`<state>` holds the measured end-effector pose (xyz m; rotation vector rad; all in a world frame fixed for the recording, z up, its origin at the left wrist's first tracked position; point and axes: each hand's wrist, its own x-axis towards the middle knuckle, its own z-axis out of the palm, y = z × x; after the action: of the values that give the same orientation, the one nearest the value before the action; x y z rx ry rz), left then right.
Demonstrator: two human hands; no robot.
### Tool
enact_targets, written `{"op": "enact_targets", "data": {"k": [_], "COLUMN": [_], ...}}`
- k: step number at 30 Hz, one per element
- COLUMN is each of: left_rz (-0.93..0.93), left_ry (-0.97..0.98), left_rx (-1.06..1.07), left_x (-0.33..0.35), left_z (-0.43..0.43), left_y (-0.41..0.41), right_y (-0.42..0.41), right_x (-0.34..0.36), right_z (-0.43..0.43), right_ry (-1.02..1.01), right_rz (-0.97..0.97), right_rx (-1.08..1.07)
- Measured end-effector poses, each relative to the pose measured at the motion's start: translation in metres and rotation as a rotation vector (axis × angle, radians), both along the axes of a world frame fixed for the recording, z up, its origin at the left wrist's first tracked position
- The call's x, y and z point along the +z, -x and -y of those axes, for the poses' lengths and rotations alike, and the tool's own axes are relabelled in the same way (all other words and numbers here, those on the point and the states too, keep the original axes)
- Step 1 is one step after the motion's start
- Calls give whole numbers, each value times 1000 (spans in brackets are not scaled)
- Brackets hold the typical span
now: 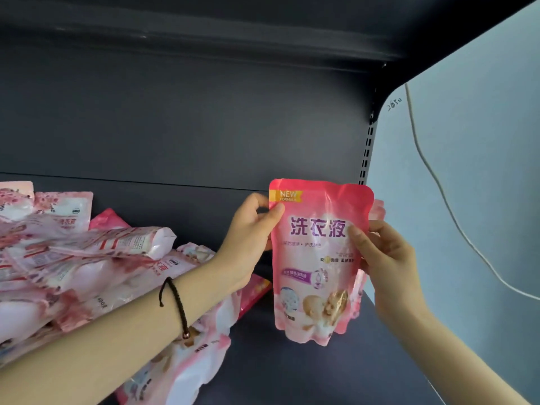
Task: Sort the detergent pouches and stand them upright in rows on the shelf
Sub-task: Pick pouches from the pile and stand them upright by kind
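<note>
A pink detergent pouch [317, 258] with purple lettering and a yellow "NEW" tag is held upright, its bottom near the dark shelf board [292, 369] at the right end. My left hand [248, 241] pinches its upper left edge between thumb and fingers. My right hand [385, 264] grips its right edge, thumb on the front. Behind it the edge of another pink pouch [378, 209] shows, mostly hidden. A loose heap of pink and white pouches [87, 273] lies flat on the left of the shelf.
The dark back panel [175, 112] and an upper shelf close the space above. A slotted upright [366, 153] marks the right end. Beyond it a pale wall [482, 141] carries a hanging white cord [438, 182]. A darker pink pouch [254, 290] lies under my left wrist.
</note>
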<state>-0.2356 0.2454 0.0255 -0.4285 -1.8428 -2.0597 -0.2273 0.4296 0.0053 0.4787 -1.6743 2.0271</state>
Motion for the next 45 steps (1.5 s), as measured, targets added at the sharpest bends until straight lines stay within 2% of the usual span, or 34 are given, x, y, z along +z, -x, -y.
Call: {"op": "enact_targets", "data": {"k": [8, 11, 14, 18, 20, 22, 30, 34, 37, 41, 45], "left_rz": [53, -30, -167, -201, -139, -81, -119, -62, -88, -144, -319], "left_ry": [118, 203, 378, 741, 881, 909, 990, 1041, 1212, 1487, 1731], "left_rx": [-71, -76, -54, 24, 2, -8, 122, 86, 92, 200, 316], "left_x": [-22, -32, -43, -60, -70, -78, -84, -75, -58, -36, -25], "left_z": [-39, -39, -34, -32, -35, -41, -50, -35, -9, 34, 74], "left_y": [-5, -9, -17, -30, -34, -34, -21, -25, -38, -43, -41], "right_y": [2, 2, 1, -5, -9, -8, 4, -9, -19, -28, -29], "right_x": [-31, -42, -53, -70, -77, -82, -76, -58, -35, 1, 19], "right_z": [-47, -58, -68, -76, -77, -76, -68, -71, -71, -53, -14], "right_ry": [-93, -158, -204, -504, -719, -866, -931, -1234, -1516, -1647, -1721], "right_rz": [56, 59, 8, -175, -155, -125, -88, -114, -207, -235, -416], "right_rx": [-31, -41, -1, 15, 17, -15, -72, -284, -434, -291, -180]}}
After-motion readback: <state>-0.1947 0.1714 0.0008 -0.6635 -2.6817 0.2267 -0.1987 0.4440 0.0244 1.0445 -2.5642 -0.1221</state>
